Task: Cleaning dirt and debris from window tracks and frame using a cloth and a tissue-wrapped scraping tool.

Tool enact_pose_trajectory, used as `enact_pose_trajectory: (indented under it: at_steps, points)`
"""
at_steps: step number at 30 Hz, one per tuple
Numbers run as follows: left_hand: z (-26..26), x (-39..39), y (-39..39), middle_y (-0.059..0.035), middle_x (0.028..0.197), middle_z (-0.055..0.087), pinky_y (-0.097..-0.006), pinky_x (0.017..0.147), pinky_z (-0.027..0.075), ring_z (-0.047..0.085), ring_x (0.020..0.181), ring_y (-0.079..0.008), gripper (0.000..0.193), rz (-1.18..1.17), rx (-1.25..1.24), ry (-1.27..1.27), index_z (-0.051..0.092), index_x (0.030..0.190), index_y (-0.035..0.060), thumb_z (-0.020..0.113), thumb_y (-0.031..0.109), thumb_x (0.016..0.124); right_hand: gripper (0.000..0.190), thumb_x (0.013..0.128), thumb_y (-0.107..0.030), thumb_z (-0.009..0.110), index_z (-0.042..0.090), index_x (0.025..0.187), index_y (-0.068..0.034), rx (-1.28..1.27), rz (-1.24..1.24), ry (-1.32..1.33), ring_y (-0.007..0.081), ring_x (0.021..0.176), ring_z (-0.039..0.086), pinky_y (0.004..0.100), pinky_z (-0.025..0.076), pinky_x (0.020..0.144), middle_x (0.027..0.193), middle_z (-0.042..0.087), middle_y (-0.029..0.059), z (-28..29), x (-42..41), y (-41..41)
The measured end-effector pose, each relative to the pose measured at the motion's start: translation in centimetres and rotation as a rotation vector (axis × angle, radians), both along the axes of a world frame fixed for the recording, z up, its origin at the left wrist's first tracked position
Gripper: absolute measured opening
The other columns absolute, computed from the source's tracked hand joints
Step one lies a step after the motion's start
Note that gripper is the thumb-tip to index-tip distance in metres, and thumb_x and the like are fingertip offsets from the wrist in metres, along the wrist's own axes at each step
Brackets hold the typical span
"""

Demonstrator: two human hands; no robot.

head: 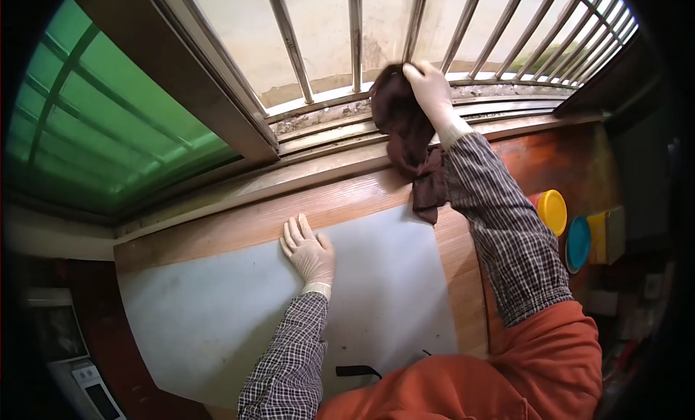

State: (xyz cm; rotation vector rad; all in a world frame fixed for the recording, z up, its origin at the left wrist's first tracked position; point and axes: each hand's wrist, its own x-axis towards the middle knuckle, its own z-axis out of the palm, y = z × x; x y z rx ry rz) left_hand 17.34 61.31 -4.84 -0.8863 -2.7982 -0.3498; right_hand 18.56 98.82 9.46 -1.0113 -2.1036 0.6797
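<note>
A dark brown cloth (404, 121) hangs from my gloved right hand (431, 94), which grips it against a metal window bar (415, 26). The cloth drapes over the sliding window track (331, 133), and its lower end rests at the corner of the grey-white mat. My left hand (309, 254), in a pale thin glove, lies flat with the fingers spread. It presses on the mat (217, 306) near its far edge, beside the bare wooden tabletop (239, 232). Grime and flecks lie on the sill (320, 116) outside the track.
A green-tinted window pane (108, 121) in a metal frame stands at the left. On the right, a yellow-lidded container (551, 212), a blue-lidded container (579, 244) and a yellow box (602, 236) sit on a reddish-brown surface. A white appliance (96, 387) is at lower left.
</note>
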Motion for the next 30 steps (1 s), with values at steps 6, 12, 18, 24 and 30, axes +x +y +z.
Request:
enact_pose_trajectory:
  at_steps: [6,12,18,24,30]
  points:
    - [0.5,0.1,0.1,-0.0193,0.141,0.038,-0.0509,0.114,0.019,0.030,0.135,-0.0329,0.059,0.018,-0.013,-0.032,0.040,0.140,0.0022,0.050,0.024,0.086,0.023,0.083,-0.027,0.060,0.070,0.099,-0.014,0.454,0.135,-0.484,0.0319,0.103,0.059,0.0414,0.049,0.085,0.107,0.066,0.0130,-4.9,0.7,-6.2]
    - [0.4,0.5,0.9,-0.0196,0.142,0.038,-0.0504,0.114,0.019,0.029,0.136,-0.0330,0.059,-0.017,-0.002,-0.057,0.039,0.140,0.0023,0.049,0.024,0.086,0.020,0.086,-0.020,0.059,0.070,0.099,-0.009,0.171,0.023,0.328,0.0336,0.096,0.063,0.0400,0.050,0.084,0.099,0.067,0.0159,-0.3,-1.5,-2.1]
    - [0.8,0.1,0.1,-0.0201,0.142,0.037,-0.0505,0.114,0.018,0.029,0.135,-0.0333,0.059,0.017,0.006,-0.059,0.038,0.141,0.0021,0.049,0.023,0.086,0.022,0.079,-0.027,0.066,0.073,0.090,-0.009,0.336,0.131,-0.498,0.0358,0.097,0.060,0.0418,0.049,0.083,0.097,0.065,0.0170,-3.4,1.8,-6.9]
    - [1.0,0.5,0.9,-0.0207,0.143,0.035,-0.0509,0.114,0.017,0.027,0.136,-0.0338,0.059,-0.027,0.024,-0.068,0.037,0.141,0.0003,0.048,0.023,0.087,0.022,0.085,-0.022,0.060,0.071,0.090,-0.004,0.126,0.246,-0.102,0.0351,0.085,0.064,0.0429,0.051,0.076,0.091,0.066,0.0216,-3.3,-5.3,-6.1]
    - [0.7,-0.3,-1.1,-0.0209,0.142,0.037,-0.0514,0.114,0.018,0.029,0.136,-0.0343,0.058,0.034,-0.011,-0.064,0.041,0.138,0.0001,0.049,0.024,0.086,0.013,0.086,-0.014,0.063,0.069,0.089,-0.003,-0.136,0.316,0.338,0.0225,0.082,0.065,0.0322,0.050,0.074,0.087,0.069,0.0130,-2.2,-3.1,-7.2]
